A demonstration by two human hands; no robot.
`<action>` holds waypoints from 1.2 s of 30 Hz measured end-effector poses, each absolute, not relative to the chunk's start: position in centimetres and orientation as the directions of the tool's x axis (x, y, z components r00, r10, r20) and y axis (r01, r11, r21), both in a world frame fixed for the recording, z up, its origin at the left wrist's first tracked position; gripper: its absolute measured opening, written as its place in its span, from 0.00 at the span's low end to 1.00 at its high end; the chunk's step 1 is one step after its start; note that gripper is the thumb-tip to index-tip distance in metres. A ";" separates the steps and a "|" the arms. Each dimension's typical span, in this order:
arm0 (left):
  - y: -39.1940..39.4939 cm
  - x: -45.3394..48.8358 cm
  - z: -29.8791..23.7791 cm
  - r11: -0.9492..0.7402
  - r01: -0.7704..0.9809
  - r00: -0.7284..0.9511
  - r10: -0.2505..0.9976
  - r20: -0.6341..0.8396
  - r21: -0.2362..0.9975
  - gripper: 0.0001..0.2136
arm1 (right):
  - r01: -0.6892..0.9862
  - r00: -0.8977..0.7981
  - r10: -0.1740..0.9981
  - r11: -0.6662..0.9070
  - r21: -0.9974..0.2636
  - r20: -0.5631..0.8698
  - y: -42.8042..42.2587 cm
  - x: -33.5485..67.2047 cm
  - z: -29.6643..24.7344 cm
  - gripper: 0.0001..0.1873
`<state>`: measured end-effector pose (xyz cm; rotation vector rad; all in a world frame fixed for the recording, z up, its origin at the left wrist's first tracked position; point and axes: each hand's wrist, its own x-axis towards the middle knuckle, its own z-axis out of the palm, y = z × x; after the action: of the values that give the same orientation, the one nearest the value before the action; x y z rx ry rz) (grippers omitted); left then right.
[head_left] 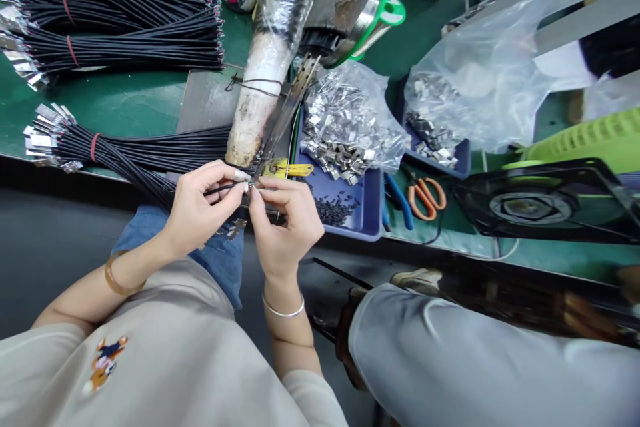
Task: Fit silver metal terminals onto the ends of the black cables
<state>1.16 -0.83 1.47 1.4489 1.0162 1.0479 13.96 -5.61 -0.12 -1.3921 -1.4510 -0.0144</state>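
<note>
My left hand [200,210] pinches a thin black wire [220,189] at its end, fingers closed round it. My right hand [285,220] is closed in a pinch on a small metal clip [251,188] held against the wire's tip. Both hands meet just below the tip of a soldering iron [285,113] that slants down from a wrapped holder [265,73]. A bundle of black wires with metal ends [130,150] lies across the bench edge to the left of my left hand.
More black wire bundles [120,33] lie at the back left. A blue tray [367,213] holds a bag of metal clips [350,127]; a second bag [475,93] sits to the right. Orange and blue pliers [425,197], a black fan [545,203] and a solder spool [380,17] are nearby.
</note>
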 end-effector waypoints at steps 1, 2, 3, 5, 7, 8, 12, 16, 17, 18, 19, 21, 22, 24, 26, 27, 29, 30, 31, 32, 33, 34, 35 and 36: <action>-0.9 1.1 1.4 -0.108 0.062 0.265 0.960 0.087 0.992 0.04 | 0.730 0.245 0.701 0.322 -0.603 0.670 -5.7 14.0 -0.2 0.08; -0.9 1.1 1.3 -0.107 0.063 0.269 0.959 0.086 0.992 0.04 | 0.743 0.232 0.697 0.324 -0.586 0.679 -5.8 14.0 -0.4 0.08; -1.0 1.1 1.3 -0.108 0.064 0.271 0.959 0.087 0.992 0.04 | 0.756 0.220 0.693 0.323 -0.569 0.686 -5.8 14.0 -0.5 0.08; -1.0 1.1 1.1 -0.110 0.067 0.272 0.958 0.088 0.992 0.04 | 0.776 0.205 0.686 0.320 -0.543 0.698 -5.9 14.0 -0.7 0.08; -1.1 1.1 0.9 -0.106 0.075 0.275 0.958 0.082 0.992 0.04 | 0.782 0.198 0.681 0.323 -0.533 0.704 -6.0 14.0 -0.7 0.08; -1.1 1.0 0.9 -0.102 0.082 0.279 0.957 0.075 0.991 0.04 | 0.778 0.198 0.684 0.326 -0.536 0.703 -6.0 14.1 -0.6 0.08; -1.0 0.6 0.8 -0.116 0.121 0.328 0.942 0.071 0.986 0.05 | 0.702 0.220 0.750 0.323 -0.635 0.624 -6.9 14.4 -0.3 0.06; -0.9 -0.3 0.9 -0.235 0.173 0.422 0.895 0.144 0.956 0.06 | 0.700 0.334 0.649 0.314 -0.641 0.683 -8.7 15.5 0.3 0.03; -0.8 -0.6 0.9 -0.270 0.182 0.450 0.878 0.164 0.946 0.07 | 0.739 0.370 0.584 0.286 -0.610 0.723 -8.9 16.1 0.5 0.02; -0.7 -0.8 0.9 -0.299 0.185 0.482 0.858 0.179 0.936 0.07 | 0.780 0.397 0.538 0.230 -0.583 0.744 -9.0 16.8 0.8 0.05; -0.6 -1.0 0.9 -0.320 0.182 0.520 0.834 0.185 0.930 0.08 | 0.810 0.421 0.529 0.146 -0.567 0.737 -8.9 17.7 1.0 0.10; -0.4 -1.3 0.8 -0.338 0.163 0.597 0.782 0.181 0.927 0.09 | 0.838 0.450 0.636 -0.060 -0.542 0.627 -8.2 19.8 1.2 0.17; -0.3 -1.4 0.8 -0.337 0.152 0.626 0.760 0.173 0.929 0.10 | 0.844 0.447 0.709 -0.133 -0.519 0.545 -7.6 21.0 1.2 0.18; 0.0 -1.5 0.8 -0.308 0.135 0.653 0.742 0.149 0.942 0.11 | 0.852 0.421 0.819 -0.208 -0.480 0.391 -6.0 23.1 0.8 0.17; 0.3 -1.5 0.9 -0.237 0.125 0.654 0.750 0.099 0.963 0.10 | 0.841 0.429 0.862 -0.272 -0.468 0.271 -4.5 24.7 0.2 0.13; 0.4 -1.5 1.0 -0.192 0.121 0.654 0.753 0.068 0.974 0.10 | 0.829 0.434 0.872 -0.289 -0.478 0.225 -3.8 25.2 -0.1 0.11; 0.7 -1.5 1.2 -0.117 0.109 0.658 0.753 0.016 0.987 0.08 | 0.807 0.433 0.888 -0.308 -0.503 0.151 -2.7 25.7 -0.3 0.07; 0.8 -1.5 1.4 -0.094 0.105 0.661 0.750 0.002 0.990 0.07 | 0.802 0.428 0.895 -0.312 -0.510 0.124 -2.4 25.7 -0.3 0.06; 1.0 -1.5 1.5 -0.082 0.098 0.662 0.750 -0.004 0.992 0.07 | 0.802 0.420 0.901 -0.313 -0.509 0.107 -2.3 25.6 -0.2 0.05; 1.1 -1.5 1.5 -0.076 0.087 0.656 0.755 0.000 0.993 0.07 | 0.806 0.415 0.904 -0.312 -0.503 0.104 -2.3 25.4 0.0 0.04; 1.1 -1.4 1.5 -0.074 0.076 0.644 0.765 0.008 0.994 0.08 | 0.809 0.417 0.901 -0.307 -0.501 0.120 -2.4 25.0 0.3 0.04; 1.1 -1.3 1.4 -0.075 0.063 0.627 0.779 0.018 0.995 0.08 | 0.806 0.429 0.889 -0.298 -0.512 0.158 -2.8 24.5 0.6 0.04; 1.1 -1.2 1.3 -0.076 0.051 0.605 0.796 0.029 0.996 0.08 | 0.791 0.453 0.866 -0.279 -0.544 0.214 -3.2 23.9 0.9 0.05; 1.0 -1.1 1.1 -0.077 0.042 0.581 0.813 0.038 0.996 0.08 | 0.763 0.485 0.831 -0.249 -0.596 0.274 -3.9 23.2 1.1 0.05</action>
<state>-1.10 1.01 1.13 1.5297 0.7529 0.7487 23.19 -3.87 1.14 -2.0465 -1.3103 0.1260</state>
